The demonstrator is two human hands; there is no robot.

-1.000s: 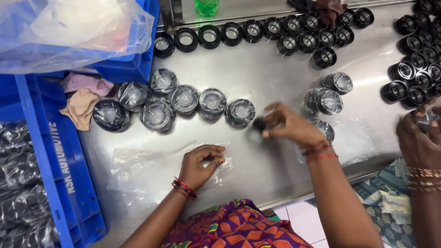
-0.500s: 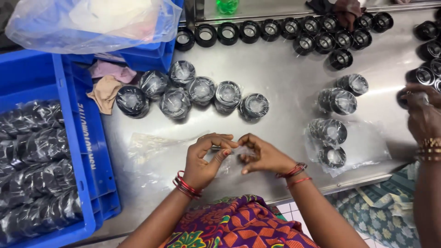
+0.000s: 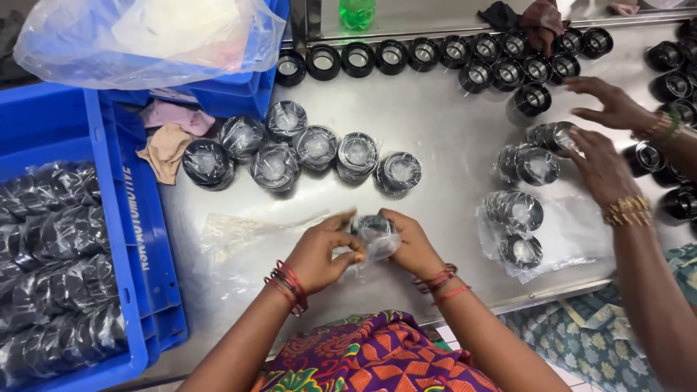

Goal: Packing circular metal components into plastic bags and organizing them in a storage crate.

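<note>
Near the table's (image 3: 450, 152) front edge, left hand (image 3: 319, 254) and right hand (image 3: 410, 243) both clasp one bagged ring (image 3: 374, 234), fingers closed round it.

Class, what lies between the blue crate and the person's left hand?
In the head view, clear plastic bags lie on the table between the blue crate and the left hand.

Bright, even light is falling from above, glaring softly off the steel surface (image 3: 450, 145); shadows are staying faint, focus sharp
</note>
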